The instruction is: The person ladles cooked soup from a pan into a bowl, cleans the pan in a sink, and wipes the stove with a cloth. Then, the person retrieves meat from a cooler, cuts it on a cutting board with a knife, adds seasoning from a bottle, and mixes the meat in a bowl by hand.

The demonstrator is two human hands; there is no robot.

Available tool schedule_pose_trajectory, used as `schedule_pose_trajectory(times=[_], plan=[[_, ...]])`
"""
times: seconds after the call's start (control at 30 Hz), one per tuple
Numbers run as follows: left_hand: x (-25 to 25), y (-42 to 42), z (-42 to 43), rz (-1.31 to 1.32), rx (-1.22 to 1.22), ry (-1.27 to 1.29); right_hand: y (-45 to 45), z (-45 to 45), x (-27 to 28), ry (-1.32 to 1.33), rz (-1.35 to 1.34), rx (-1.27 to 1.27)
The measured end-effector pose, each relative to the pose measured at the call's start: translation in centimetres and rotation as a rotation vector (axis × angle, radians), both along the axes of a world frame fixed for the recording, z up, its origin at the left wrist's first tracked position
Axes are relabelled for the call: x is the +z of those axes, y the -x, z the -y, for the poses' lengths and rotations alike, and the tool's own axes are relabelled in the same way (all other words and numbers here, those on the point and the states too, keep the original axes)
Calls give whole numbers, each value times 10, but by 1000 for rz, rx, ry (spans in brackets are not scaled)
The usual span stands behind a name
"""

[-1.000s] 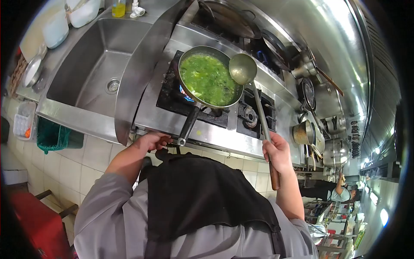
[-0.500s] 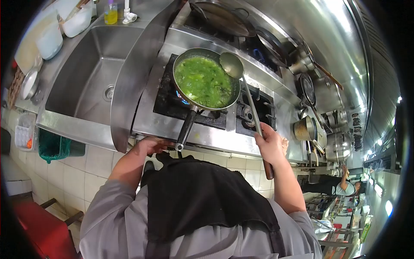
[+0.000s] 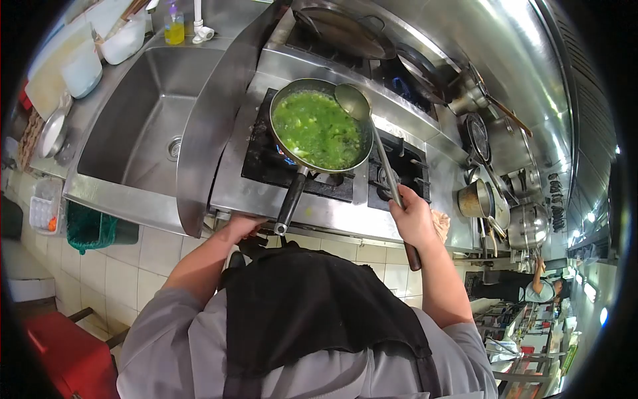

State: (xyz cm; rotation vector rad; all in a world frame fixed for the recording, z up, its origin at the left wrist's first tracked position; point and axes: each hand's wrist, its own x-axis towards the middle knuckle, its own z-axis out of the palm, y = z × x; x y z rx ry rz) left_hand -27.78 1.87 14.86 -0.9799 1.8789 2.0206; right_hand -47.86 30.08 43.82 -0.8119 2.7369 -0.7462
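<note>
A deep frying pan with bubbling green soup and leafy bits sits on the left front burner, a blue flame showing beneath. Its black handle points toward me, held by neither hand. My right hand is wrapped round the long handle of a metal ladle. The ladle's bowl rests at the pan's upper right rim, partly over the soup. My left hand is at the stove's front edge, left of the pan handle; the edge hides its fingers.
Left of the metal divider is a sink. A large wok stands at the back. Several pots, including a small saucepan, crowd the right side. A green-lined bin is below left. Another person stands far right.
The ladle's bowl has shifted slightly left and up relative to the pan. My left hand has moved further under the stove edge. The whole view has shifted a little.
</note>
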Motion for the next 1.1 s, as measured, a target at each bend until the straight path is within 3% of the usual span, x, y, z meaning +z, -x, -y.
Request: schedule_pose_trajectory(times=[0.07,0.2,0.3,0.4,0.43,0.53,0.63,0.7,0.8,0.9,0.97,1.1], plan=[[-48,-8,24,60,-19,-368,4,-2,-3,43,57,-1],[-56,3,7,45,65,-548,2,1,4,-32,19,12],[-58,7,10,95,92,-516,4,-1,4,-92,-105,31],[-64,22,-2,226,131,-290,-7,3,12,-171,-210,37],[-14,26,-15,375,131,-48,-9,5,14,-202,-233,34],[-6,28,-19,444,133,10,-6,7,11,-246,-257,47],[14,4,-26,323,-77,-298,-3,4,-4,-270,-321,92],[27,-6,-35,147,49,-574,-4,5,-7,-302,-333,97],[119,-8,-27,-124,196,-938,-7,2,-13,-204,-218,99],[210,9,-30,-166,262,-878,-7,2,-10,-107,33,100],[186,24,-28,-158,194,-818,-11,3,-5,-45,211,63],[189,28,-34,-129,173,-718,-26,4,11,35,495,-41]])
